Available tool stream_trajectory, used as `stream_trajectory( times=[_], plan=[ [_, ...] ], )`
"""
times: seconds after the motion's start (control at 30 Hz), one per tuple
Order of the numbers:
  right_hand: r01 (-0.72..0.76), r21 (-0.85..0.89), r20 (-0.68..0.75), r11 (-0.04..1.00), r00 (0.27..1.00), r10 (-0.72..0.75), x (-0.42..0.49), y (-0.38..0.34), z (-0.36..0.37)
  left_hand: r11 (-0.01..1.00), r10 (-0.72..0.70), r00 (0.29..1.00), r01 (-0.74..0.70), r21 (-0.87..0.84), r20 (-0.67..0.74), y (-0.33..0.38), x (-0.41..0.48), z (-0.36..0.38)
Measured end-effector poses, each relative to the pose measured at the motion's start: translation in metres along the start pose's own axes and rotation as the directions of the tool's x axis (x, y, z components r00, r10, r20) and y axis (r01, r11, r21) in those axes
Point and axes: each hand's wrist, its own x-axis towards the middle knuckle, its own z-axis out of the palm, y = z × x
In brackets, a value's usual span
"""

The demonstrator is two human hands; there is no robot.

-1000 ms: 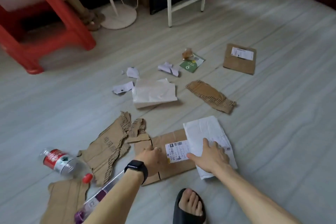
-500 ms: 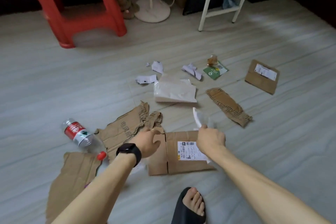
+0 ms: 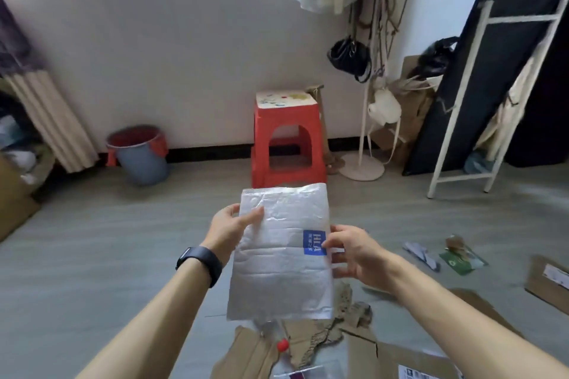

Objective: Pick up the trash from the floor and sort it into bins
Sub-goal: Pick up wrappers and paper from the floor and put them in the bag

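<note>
**Mailer up, held in both hands**

Silvery, crinkled padded mailer bag (image 3: 283, 249) is upright in the air above the floor litter. Left hand (image 3: 229, 229) pinches its upper left edge, right hand (image 3: 354, 252) pinches the right edge. Looks light, floppy and slick, so edge pinches suit it. Blue square label (image 3: 314, 242) reads "HLA"; the smaller print is illegible.

Left grip (image 3: 229, 232): thumb laid flat on the face of the silver mailer (image 3: 281, 271), fingers behind its left edge. Dark watch band (image 3: 200, 261) on the wrist.
Right grip (image 3: 354, 252): thumb pinching the mailer's right edge, fingers loosely spread.
Forearms: both bare, extended forward.
</note>
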Motion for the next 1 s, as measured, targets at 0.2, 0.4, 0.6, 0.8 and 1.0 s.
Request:
stream_trajectory(
  times=[0.2,0.4,0.6,0.8,1.0],
  plan=[
    [0.174,-0.222,-0.118,0.959,0.972,-0.204,0.003,-0.001,0.026,0.989,0.076,0.997,-0.078,-0.126,-0.017,-0.012,-0.045,-0.027],
    [0.219,-0.136,-0.047,0.966,0.973,-0.227,-0.004,0.010,0.020,0.986,0.038,0.986,-0.011,-0.163,0.163,-0.020,-0.050,-0.041],
    [0.183,0.141,-0.077,0.973,0.982,-0.173,-0.004,0.005,0.016,0.975,0.002,0.970,0.052,-0.217,0.244,-0.018,-0.044,-0.033],
    [0.342,-0.174,-0.094,0.924,0.928,-0.361,-0.007,0.020,0.011,0.943,-0.190,0.852,0.297,-0.152,0.488,-0.027,-0.042,-0.047],
    [0.342,-0.373,0.019,0.862,0.932,-0.362,-0.010,0.026,0.012,0.990,-0.138,0.923,0.117,0.080,0.359,-0.038,-0.039,-0.036]
  ],
)
